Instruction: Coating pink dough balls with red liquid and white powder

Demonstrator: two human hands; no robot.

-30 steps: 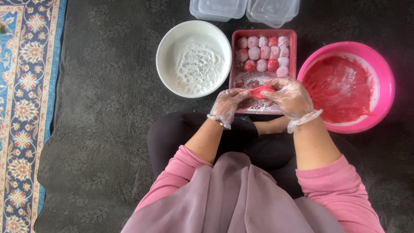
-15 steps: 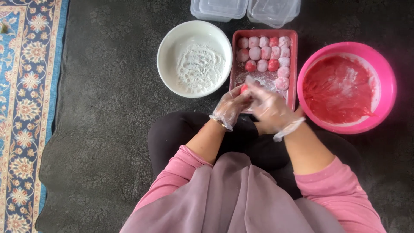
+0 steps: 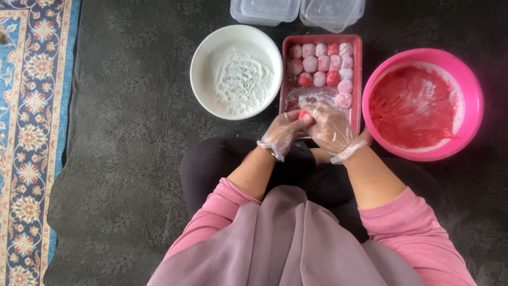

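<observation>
I'm looking straight down at my two gloved hands, pressed close together just over the near end of the red tray. My left hand and my right hand are cupped around a small red dough ball; only a sliver of it shows between the fingers, so both are closed on it, thin clear plastic gloves crinkling over them.

The tray sits on the dark grey carpet, and its far end is filled with rows of finished balls, pale pink and dusted white, a few a deeper red. Left of the tray, nearly touching it, is a white bowl with a layer of white flour spread across its bottom. On the right, just beside the tray, stands a pink bowl smeared inside with red dough. Beyond the tray, at the top edge, I see two clear plastic containers side by side. A patterned blue rug runs down the left side. My pink sleeves and mauve scarf fill the bottom.
</observation>
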